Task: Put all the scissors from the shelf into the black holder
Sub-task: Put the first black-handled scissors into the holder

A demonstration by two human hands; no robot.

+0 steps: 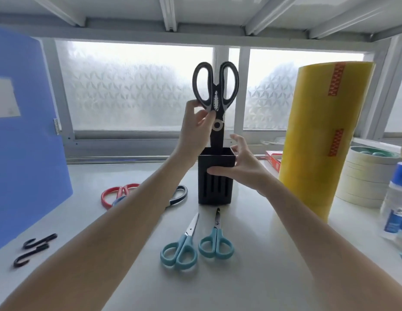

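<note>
A black square holder (215, 187) stands upright on the white shelf. My left hand (196, 126) pinches the black kitchen scissors (215, 90) by the lower left handle, blades down, tips just inside the holder's mouth. My right hand (242, 167) grips the holder's right side, thumb across its front. Two teal-handled scissors (181, 250) (215, 239) lie side by side in front of the holder. Red-handled scissors (116, 194) and a pair with dark grey handles (180, 195) lie to the left, partly hidden by my left forearm.
A blue folder (27, 140) leans at the left. Two black hooks (35, 248) lie near the front left. A tall yellow roll (323, 135), stacked tape rolls (366, 178) and plastic bottles (395, 205) crowd the right. A frosted window (132, 86) closes the back.
</note>
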